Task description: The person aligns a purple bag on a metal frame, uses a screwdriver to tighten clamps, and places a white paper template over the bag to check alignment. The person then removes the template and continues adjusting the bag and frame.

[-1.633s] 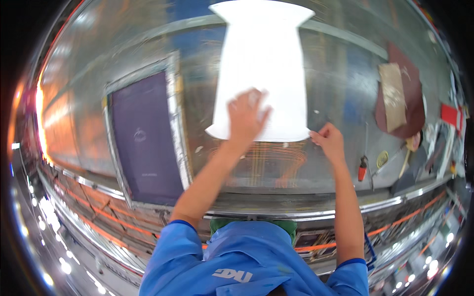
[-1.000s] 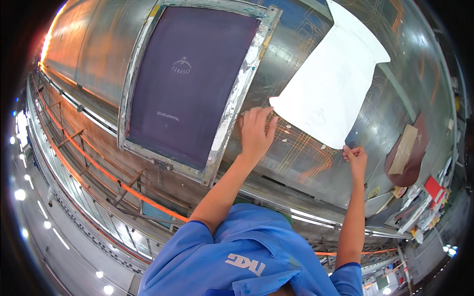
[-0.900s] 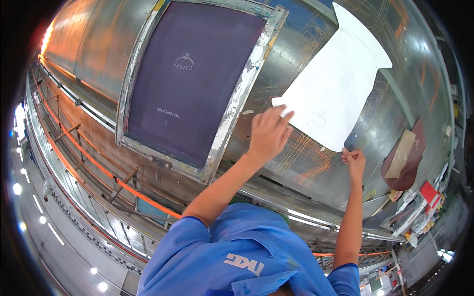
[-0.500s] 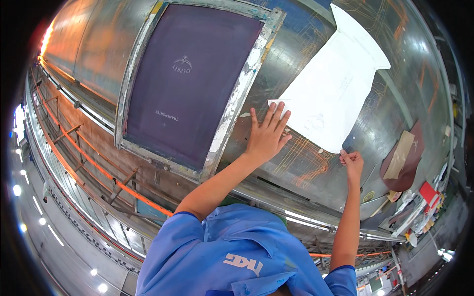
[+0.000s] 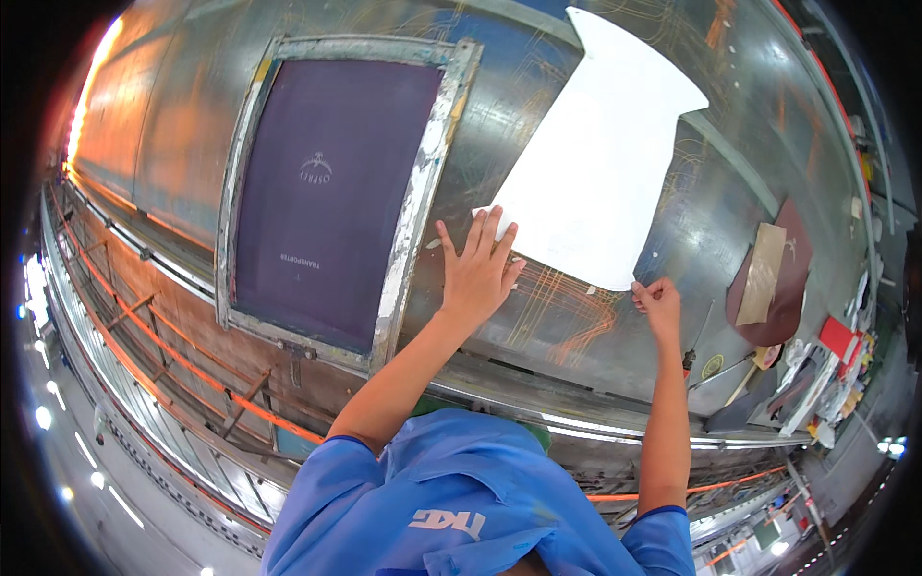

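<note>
A large white sheet [image 5: 595,154], cut with a flared far end, lies flat on the metal worktable [image 5: 480,348]. My left hand [image 5: 475,274] is spread open, its fingertips resting on the sheet's near left corner. At the near right corner my right hand [image 5: 658,303] is closed, thumb and finger pinching the edge. To the left of the sheet lies a screen printing frame [image 5: 411,216], its pale rim worn and paint-stained. Dark purple mesh [image 5: 336,202] fills it, bearing a small light emblem and lettering.
Right of the sheet, a tan strip [image 5: 762,274] lies on a dark red-brown piece [image 5: 789,322]. Farther right are a red item [image 5: 841,336] and assorted clutter. Orange rails [image 5: 216,384] run along the lower left. Thin orange lines mark the tabletop.
The whole view has shifted, so table, frame and sheet appear farther left. Faint marks seen on the sheet before no longer show. Both hands keep their places at its near corners.
</note>
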`<action>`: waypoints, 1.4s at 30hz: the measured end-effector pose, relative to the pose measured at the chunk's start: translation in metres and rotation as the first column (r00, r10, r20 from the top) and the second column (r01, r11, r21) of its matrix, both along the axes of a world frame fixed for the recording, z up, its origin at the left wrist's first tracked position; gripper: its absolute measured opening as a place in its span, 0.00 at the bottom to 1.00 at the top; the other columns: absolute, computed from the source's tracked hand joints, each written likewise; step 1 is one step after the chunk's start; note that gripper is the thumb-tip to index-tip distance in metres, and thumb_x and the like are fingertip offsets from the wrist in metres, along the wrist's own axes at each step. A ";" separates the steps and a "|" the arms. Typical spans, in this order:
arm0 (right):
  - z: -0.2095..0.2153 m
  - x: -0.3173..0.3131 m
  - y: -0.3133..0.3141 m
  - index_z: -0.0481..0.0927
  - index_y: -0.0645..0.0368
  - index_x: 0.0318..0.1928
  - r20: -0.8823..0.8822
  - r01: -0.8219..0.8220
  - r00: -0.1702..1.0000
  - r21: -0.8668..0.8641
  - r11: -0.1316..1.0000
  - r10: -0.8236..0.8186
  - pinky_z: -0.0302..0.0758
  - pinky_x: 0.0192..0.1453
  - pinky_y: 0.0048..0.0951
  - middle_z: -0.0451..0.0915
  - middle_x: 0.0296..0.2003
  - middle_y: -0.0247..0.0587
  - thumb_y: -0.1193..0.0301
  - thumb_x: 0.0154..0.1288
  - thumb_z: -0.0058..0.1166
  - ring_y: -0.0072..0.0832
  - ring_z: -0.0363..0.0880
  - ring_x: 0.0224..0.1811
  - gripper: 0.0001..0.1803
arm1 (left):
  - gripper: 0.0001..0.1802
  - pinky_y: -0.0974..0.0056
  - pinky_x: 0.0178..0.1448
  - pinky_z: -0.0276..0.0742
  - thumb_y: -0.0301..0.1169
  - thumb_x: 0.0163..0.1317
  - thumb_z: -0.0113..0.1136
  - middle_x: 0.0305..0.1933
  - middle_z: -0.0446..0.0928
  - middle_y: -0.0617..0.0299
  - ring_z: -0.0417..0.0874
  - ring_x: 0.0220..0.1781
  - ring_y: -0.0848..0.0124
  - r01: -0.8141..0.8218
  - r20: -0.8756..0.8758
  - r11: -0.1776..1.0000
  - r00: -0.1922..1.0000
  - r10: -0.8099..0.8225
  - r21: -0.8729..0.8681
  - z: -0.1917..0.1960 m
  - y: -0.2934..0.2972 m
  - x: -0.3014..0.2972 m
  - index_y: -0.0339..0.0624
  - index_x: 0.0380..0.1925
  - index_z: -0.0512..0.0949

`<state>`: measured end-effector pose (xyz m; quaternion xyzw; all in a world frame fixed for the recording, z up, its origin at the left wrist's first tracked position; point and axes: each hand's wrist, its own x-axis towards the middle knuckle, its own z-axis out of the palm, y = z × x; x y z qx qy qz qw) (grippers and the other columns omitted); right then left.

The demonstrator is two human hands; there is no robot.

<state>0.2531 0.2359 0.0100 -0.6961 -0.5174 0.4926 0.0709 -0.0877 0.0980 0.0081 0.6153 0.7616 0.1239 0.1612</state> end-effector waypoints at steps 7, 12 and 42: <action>-0.007 -0.009 -0.014 0.72 0.58 0.35 0.177 -0.086 0.983 0.181 0.980 0.053 0.76 0.33 0.33 0.82 0.24 0.39 0.65 0.64 0.69 0.29 0.82 0.26 0.17 | 0.38 0.32 0.81 0.42 0.54 0.69 0.58 0.84 0.48 0.48 0.46 0.86 0.51 0.225 0.022 0.918 0.969 -0.245 0.325 -0.014 0.143 0.017 0.44 0.72 0.67; 0.009 -0.026 -0.018 0.74 0.54 0.41 0.335 -0.183 0.936 0.211 0.960 0.105 0.77 0.39 0.46 0.83 0.28 0.45 0.65 0.66 0.63 0.47 0.84 0.33 0.12 | 0.43 0.32 0.83 0.34 0.65 0.72 0.42 0.86 0.47 0.62 0.43 0.87 0.61 0.410 -0.255 0.895 0.897 -0.361 0.175 -0.049 0.243 0.022 0.56 0.80 0.55; -0.037 -0.100 0.017 0.53 0.59 0.80 0.575 -0.692 0.718 0.536 0.483 0.391 0.42 0.85 0.55 0.46 0.82 0.46 0.48 0.79 0.40 0.40 0.41 0.85 0.40 | 0.43 0.33 0.83 0.35 0.62 0.74 0.43 0.85 0.45 0.54 0.43 0.87 0.59 0.522 -0.159 0.851 0.846 -0.509 0.056 -0.035 0.097 -0.008 0.50 0.80 0.53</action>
